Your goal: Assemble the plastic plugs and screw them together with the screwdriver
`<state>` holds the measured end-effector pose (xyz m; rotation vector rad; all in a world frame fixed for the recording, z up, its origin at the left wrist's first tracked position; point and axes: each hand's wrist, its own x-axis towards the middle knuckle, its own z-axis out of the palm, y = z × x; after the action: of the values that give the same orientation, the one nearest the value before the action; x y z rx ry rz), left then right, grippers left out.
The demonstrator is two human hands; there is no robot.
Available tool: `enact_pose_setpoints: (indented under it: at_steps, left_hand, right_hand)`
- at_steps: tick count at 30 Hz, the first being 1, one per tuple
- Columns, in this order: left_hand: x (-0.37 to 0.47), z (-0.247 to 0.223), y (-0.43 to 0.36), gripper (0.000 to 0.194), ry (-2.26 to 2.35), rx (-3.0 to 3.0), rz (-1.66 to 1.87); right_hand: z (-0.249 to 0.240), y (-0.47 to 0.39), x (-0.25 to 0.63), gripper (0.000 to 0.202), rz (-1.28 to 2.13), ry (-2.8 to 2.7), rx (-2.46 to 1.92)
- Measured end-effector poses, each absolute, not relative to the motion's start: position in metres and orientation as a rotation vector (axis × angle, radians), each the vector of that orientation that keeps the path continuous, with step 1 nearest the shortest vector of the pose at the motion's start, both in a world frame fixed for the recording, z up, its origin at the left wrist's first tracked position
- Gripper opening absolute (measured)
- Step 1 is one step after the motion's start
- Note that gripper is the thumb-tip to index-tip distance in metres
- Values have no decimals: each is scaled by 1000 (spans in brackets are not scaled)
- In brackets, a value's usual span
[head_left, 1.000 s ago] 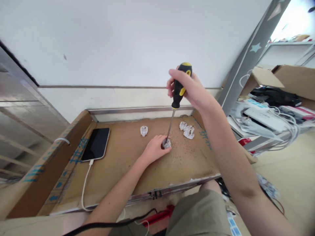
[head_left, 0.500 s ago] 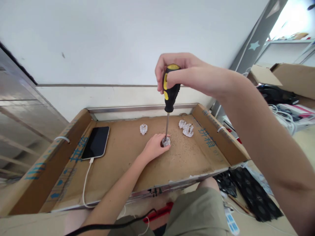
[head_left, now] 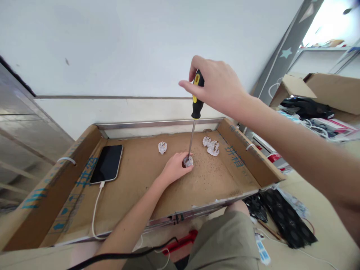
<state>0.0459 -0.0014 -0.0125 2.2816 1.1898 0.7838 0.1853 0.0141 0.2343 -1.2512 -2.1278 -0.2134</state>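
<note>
My right hand (head_left: 215, 80) is closed round the black and yellow handle of a screwdriver (head_left: 197, 99), its thumb sticking out to the left. The shaft slants down, and its tip meets a small clear plastic piece (head_left: 188, 161) with what look like metal parts in it. Thumb and fingers of my left hand (head_left: 176, 167) grip that piece against the cardboard (head_left: 140, 187). A similar clear piece with metal prongs (head_left: 162, 147) lies to the upper left. Others, a clear piece (head_left: 206, 141) and a larger one (head_left: 213, 148), sit together to the right.
A phone (head_left: 107, 164) with a white charging cable (head_left: 95, 210) lies at the left of the cardboard tray, whose raised sides (head_left: 247, 153) stand left and right. A white wall (head_left: 126, 48) rises behind. An open carton (head_left: 332, 90) and clutter are at the right.
My right hand has shifted its hold on the screwdriver: the thumb now points left off the handle and the wrist has turned. The handle leans more to the right. My left hand stays on the piece.
</note>
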Motion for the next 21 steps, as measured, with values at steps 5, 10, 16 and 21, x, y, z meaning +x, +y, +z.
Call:
enact_pose_setpoints:
  at_steps: [5, 10, 16, 21]
  left_hand:
    - [46, -13, -1, 41, 1202, 2286, 778]
    - [47, -13, -2, 39, 1199, 2278, 786]
    - [47, -12, -2, 39, 1208, 2277, 774]
    - [47, -11, -2, 39, 1213, 2274, 770]
  right_hand:
    - [256, 5, 198, 30, -162, -2387, -1305]
    - [266, -2, 203, 29, -295, -2514, -1432]
    - [272, 4, 216, 24, -447, -2651, -1439]
    - [273, -2, 221, 36, -412, -2636, -1482]
